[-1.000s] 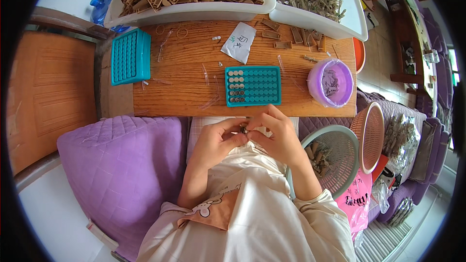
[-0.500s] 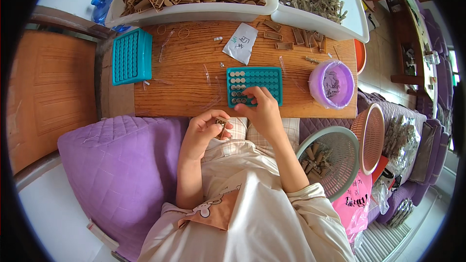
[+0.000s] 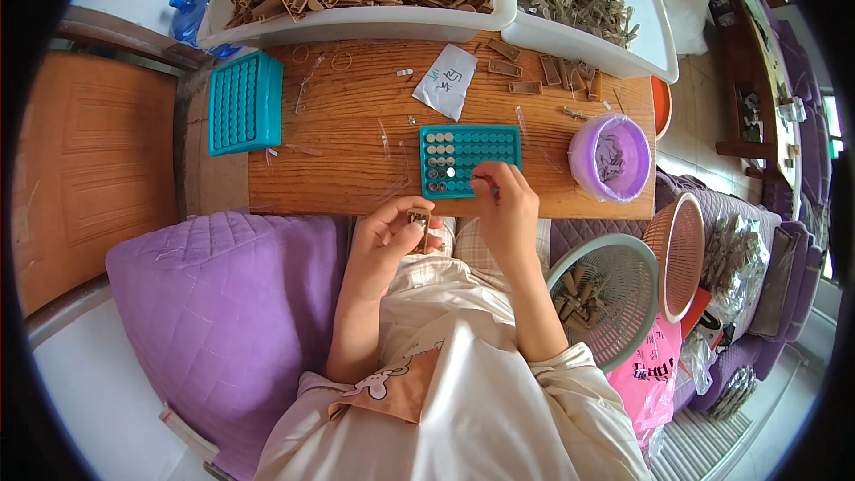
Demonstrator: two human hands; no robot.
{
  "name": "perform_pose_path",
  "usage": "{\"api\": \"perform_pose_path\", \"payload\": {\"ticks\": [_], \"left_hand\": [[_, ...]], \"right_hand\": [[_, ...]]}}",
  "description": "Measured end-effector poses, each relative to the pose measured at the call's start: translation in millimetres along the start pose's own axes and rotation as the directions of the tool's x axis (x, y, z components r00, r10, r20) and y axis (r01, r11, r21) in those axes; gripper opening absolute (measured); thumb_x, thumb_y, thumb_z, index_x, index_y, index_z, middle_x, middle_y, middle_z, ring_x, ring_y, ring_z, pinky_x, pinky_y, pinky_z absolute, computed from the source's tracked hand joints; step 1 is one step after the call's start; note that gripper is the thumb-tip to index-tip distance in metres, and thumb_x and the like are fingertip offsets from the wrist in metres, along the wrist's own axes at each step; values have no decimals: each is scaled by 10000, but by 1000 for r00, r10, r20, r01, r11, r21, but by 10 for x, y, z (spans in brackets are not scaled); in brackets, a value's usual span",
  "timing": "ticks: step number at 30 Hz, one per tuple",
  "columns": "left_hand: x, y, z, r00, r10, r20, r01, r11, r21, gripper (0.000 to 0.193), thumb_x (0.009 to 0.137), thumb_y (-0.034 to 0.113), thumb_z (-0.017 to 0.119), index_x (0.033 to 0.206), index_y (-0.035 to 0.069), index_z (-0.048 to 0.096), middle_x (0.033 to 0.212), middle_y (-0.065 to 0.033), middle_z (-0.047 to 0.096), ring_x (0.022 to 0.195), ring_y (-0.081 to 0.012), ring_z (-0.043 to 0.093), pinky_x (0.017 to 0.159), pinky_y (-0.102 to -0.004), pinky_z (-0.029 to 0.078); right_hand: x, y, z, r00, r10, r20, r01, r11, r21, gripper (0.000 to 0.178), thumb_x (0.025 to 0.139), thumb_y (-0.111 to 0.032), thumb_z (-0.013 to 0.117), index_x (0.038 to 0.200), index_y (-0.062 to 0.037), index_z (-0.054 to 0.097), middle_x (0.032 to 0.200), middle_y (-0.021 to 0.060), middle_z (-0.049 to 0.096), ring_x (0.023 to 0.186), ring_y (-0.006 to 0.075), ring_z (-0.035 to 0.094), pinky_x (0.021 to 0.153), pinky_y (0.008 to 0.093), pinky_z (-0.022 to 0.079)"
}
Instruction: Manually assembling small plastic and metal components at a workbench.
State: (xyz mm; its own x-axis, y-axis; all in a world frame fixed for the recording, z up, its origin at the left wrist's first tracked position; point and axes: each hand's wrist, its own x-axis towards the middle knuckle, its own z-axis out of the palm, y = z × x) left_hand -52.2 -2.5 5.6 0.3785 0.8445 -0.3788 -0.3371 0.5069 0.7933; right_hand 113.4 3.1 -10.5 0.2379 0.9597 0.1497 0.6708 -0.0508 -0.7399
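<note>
Silver discs (image 3: 440, 150) in left columns of teal tray (image 3: 490, 148). Your left hand (image 3: 381, 239) below tray, curled round brown casing (image 3: 423, 226). Your right hand (image 3: 511, 201) over tray's lower right, fingertips pinched close; cannot tell if gripping anything.

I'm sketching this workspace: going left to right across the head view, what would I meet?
Door → left teal tray → left hand holding a brown piece → right hand → purple bucket → wrapped bundle.

Brown casing (image 3: 424, 217) near teal tray (image 3: 487, 147) of discs (image 3: 440, 137)
</note>
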Motion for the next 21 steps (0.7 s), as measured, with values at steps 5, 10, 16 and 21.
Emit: {"api": "perform_pose_path", "payload": {"ticks": [5, 10, 16, 21], "left_hand": [[-25, 41, 201, 1000, 30, 6, -30, 1000, -8, 297, 829, 126, 527, 1080, -24, 470, 906, -108, 579, 746, -158, 591, 658, -255, 485], [-54, 48, 295, 995, 84, 60, -83, 996, -26, 321, 832, 100, 531, 1106, -44, 444, 934, -113, 576, 805, -165, 587, 715, -258, 492], [-104, 63, 348, 998, 49, 30, -51, 996, 76, 331, 809, 76, 561, 1098, -47, 457, 930, -117, 587, 819, -153, 590, 715, -241, 494], [-98, 63, 365, 998, 67, 22, -70, 982, 177, 330, 792, 66, 582, 1083, -49, 478, 934, -114, 594, 822, -132, 588, 719, -227, 486]], "right_hand": [[-59, -318, -269, 999, 29, -33, -19, 959, 281, 112, 703, 27, 595, 809, -9, 588, 751, 96, 591, 599, 183, 559, 515, 259, 447], [-173, -377, -274, 987, -133, -86, 156, 918, 364, 171, 660, 65, 622, 806, -20, 595, 782, 88, 573, 639, 175, 557, 531, 255, 460], [-293, -275, -201, 952, -237, -195, 291, 901, 321, 180, 643, 57, 652, 792, -30, 599, 846, 87, 535, 711, 187, 563, 559, 249, 483], [-318, -219, -219, 938, -288, -190, 340, 867, 363, 185, 633, 46, 667, 783, -31, 591, 834, 83, 540, 747, 190, 568, 589, 262, 484]]}}
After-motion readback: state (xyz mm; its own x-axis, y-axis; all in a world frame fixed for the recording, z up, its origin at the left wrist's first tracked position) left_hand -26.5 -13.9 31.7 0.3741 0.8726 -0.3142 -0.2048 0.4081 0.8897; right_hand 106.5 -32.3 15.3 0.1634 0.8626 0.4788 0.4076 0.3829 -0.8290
